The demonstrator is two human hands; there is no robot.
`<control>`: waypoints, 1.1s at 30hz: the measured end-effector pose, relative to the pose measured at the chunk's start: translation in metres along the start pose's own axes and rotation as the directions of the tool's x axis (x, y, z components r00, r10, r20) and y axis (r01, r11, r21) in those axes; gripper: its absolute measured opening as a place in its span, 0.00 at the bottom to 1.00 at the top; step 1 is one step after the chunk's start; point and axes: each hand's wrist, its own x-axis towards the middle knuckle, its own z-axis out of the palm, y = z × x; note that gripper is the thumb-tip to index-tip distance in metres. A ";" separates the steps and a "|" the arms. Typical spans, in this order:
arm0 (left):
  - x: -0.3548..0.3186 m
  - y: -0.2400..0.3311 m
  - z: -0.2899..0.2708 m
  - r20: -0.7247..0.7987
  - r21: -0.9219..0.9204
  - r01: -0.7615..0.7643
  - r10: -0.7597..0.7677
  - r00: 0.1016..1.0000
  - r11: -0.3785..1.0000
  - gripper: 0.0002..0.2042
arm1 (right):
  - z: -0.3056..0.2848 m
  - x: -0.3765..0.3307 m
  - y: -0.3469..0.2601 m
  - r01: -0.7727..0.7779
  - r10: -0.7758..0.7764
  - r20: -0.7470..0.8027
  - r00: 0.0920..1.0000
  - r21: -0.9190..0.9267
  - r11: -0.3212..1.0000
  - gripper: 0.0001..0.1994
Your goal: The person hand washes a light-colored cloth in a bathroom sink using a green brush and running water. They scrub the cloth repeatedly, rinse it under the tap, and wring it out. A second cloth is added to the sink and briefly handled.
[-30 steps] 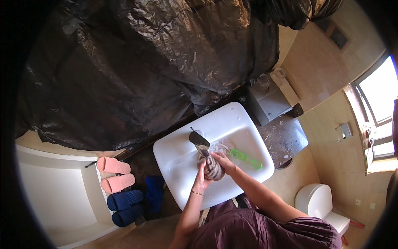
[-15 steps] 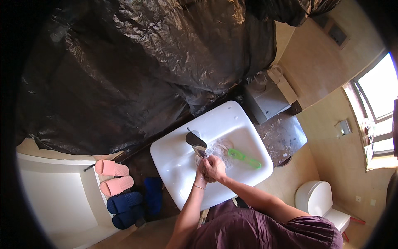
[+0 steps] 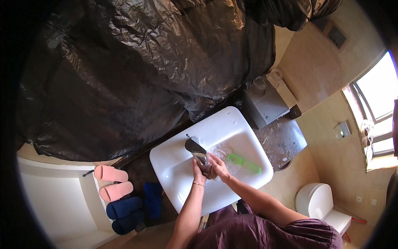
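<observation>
Right at the spout of the faucet (image 3: 195,146), the left hand (image 3: 199,176) and the right hand (image 3: 219,167) grip a wet, brownish cloth (image 3: 210,172) – fingers curled on it from either side. To the faucet's right, inside the white sink (image 3: 171,156), a pale soaked bundle (image 3: 223,150) lies near it, a green plastic tool (image 3: 237,159) farther off – exact kind unclear

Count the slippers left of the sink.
4, in a column left of the sink, top to bottom: upper pink slipper, lower pink slipper, upper navy slipper, lower navy slipper. More could be hidden in the shadow.
</observation>
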 end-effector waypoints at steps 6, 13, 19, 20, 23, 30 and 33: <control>0.009 -0.023 0.004 -0.037 0.278 -0.163 0.180 0.983 0.947 0.19 | 0.022 0.013 0.005 -0.136 0.002 -0.252 0.968 -0.516 0.845 0.19; -0.004 -0.015 0.003 -0.201 0.437 -0.371 0.491 0.847 0.819 0.14 | 0.035 0.018 0.021 -0.032 -0.147 -0.217 0.965 -0.655 0.755 0.16; -0.008 -0.008 0.020 -0.264 0.454 -0.335 0.484 0.834 0.826 0.10 | 0.031 0.035 0.013 -0.030 -0.063 -0.125 0.990 -0.631 0.776 0.18; -0.009 -0.007 0.025 -0.284 0.383 -0.326 0.445 0.849 0.865 0.11 | 0.027 0.040 0.015 -0.005 -0.063 -0.107 0.992 -0.543 0.840 0.19; 0.013 -0.003 -0.004 -0.270 -0.018 -0.369 0.351 0.896 0.929 0.18 | 0.024 0.044 0.025 -0.136 0.149 -0.073 0.986 0.158 0.978 0.22; -0.011 -0.009 -0.007 0.029 0.196 -0.210 0.208 0.978 0.958 0.18 | 0.007 0.019 0.005 -0.413 0.421 0.024 0.907 0.251 0.876 0.31; -0.013 -0.021 0.000 -0.043 0.225 -0.349 0.367 0.929 0.910 0.18 | 0.012 0.021 0.017 -0.389 0.330 -0.248 0.911 -0.248 0.887 0.24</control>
